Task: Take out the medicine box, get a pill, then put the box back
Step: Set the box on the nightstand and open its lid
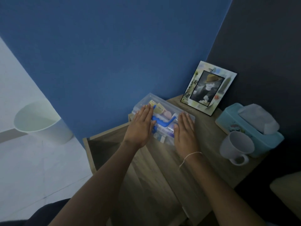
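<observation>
The medicine box (160, 106) is a clear plastic case with a blue handle and several packets inside. It lies at the back left of a wooden bedside cabinet (162, 168), against the blue wall. My left hand (141, 126) rests flat on the left part of its lid, fingers straight. My right hand (185, 132) lies flat on the right end of the lid in the same way. Neither hand curls around the box. The lid looks closed.
A picture frame (208, 88) leans in the back corner. A turquoise tissue box (241, 126) and a white mug (236, 145) stand on the right. A wood-rimmed dark opening (101, 150), apparently a drawer, sits left of the top. A white bin (42, 123) stands on the floor.
</observation>
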{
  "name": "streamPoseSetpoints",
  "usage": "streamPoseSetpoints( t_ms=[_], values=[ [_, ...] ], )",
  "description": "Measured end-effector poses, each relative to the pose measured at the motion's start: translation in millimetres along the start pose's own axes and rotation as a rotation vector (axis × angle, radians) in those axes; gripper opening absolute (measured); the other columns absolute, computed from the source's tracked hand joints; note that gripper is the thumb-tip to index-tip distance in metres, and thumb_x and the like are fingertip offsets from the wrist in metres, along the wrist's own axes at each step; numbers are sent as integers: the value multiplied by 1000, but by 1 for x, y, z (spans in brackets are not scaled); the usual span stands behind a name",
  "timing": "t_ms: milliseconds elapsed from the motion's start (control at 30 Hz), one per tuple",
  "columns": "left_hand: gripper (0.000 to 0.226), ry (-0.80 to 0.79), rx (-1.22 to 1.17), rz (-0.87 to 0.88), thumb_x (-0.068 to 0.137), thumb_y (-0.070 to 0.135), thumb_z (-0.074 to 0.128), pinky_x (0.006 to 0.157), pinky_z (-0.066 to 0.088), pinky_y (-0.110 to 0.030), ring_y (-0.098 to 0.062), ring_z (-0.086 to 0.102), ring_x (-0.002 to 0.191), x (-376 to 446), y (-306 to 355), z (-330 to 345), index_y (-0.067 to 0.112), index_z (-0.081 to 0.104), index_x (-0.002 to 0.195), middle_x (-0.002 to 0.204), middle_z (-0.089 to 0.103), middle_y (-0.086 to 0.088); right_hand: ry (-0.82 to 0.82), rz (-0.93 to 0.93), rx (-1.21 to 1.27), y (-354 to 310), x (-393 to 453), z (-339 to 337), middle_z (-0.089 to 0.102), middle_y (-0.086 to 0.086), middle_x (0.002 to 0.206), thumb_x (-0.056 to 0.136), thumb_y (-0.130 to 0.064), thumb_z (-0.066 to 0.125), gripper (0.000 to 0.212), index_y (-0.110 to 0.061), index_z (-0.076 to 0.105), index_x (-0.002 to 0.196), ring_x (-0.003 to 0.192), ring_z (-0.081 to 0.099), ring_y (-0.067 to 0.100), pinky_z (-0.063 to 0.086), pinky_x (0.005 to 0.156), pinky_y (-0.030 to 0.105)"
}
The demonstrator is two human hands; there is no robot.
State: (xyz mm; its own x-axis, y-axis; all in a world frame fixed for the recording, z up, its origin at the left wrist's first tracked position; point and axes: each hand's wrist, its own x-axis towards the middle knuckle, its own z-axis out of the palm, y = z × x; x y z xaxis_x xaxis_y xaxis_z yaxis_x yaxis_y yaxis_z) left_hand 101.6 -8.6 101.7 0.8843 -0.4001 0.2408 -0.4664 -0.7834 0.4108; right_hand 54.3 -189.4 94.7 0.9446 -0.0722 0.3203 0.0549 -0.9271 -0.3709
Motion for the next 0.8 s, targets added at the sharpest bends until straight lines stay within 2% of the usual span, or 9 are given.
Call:
streamPoseSetpoints(
  t_ms=[233,567,667,800],
  values=[
    [55,27,-27,-12,103,30,27,123,6,-34,-21,5,150,12,1,4,9,11,151,161,12,-7,34,-36,25,13,13,6,26,12,155,99,-38,14,59,-2,26,144,142,7,10,9,116,32],
    [55,-4,-8,-34,103,30,25,123,6,-35,-21,2,150,20,3,6,9,8,151,161,8,-8,11,-30,0,11,20,2,26,16,155,100,-32,21,55,1,26,144,145,11,17,7,117,32],
    [56,-28,25,-45,103,31,23,123,3,-38,-20,-1,150,20,4,3,10,4,151,162,3,-7,-29,-37,6,13,21,-2,26,16,155,101,-28,29,51,0,28,144,146,15,23,10,119,35],
    [60,81,-65,-203,101,36,28,121,3,-47,-19,-1,150,5,17,11,12,5,152,162,2,-4,-99,-10,12,15,36,-18,37,14,150,96,-30,47,52,-5,39,140,143,25,24,18,119,39]
  ],
)
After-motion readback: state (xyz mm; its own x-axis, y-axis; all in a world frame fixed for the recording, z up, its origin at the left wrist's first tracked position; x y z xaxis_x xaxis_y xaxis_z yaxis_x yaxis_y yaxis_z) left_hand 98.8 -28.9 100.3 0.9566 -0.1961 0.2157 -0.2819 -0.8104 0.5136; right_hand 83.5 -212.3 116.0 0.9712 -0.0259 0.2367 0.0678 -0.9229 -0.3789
